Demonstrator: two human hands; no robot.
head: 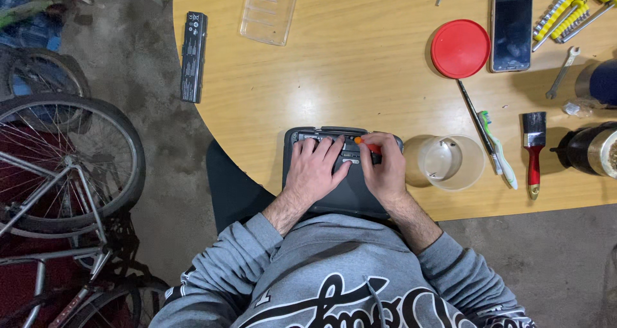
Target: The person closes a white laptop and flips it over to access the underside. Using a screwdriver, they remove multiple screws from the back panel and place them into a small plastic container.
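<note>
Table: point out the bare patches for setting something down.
Bare wood lies between the clear plastic tray and the red lid, above the dark device under both hands. The right side is crowded: phone, wrenches, paintbrush, toothbrush, plastic cup.

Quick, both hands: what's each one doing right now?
Left hand: open, fingers spread flat on the dark laptop base, gripping nothing.
Right hand: closed around an orange-handled tool, probably a screwdriver, tip hidden.
</note>
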